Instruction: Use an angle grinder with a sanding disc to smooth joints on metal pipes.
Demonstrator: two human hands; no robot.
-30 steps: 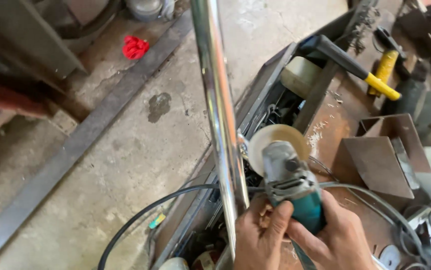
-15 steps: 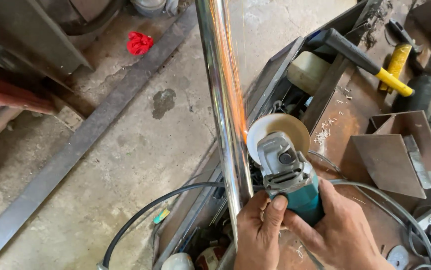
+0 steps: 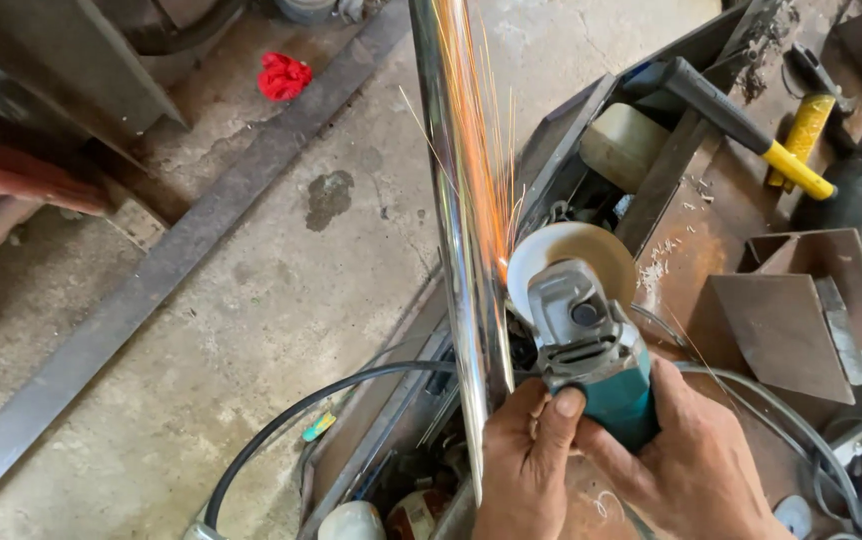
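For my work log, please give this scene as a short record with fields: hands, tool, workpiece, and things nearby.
left hand: grips the grinder's front
right hand: grips the grinder's teal body
grinder: its disc meets the pipe
pipe: shiny, long; orange sparks fly along it
bench: rusty; hammer with yellow handle, metal box
floor: concrete; red rag, black cable

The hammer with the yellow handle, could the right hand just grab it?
Probably not right now. The right hand is wrapped around the teal grinder, which is throwing sparks off the shiny pipe. The hammer lies far across the rusty bench.
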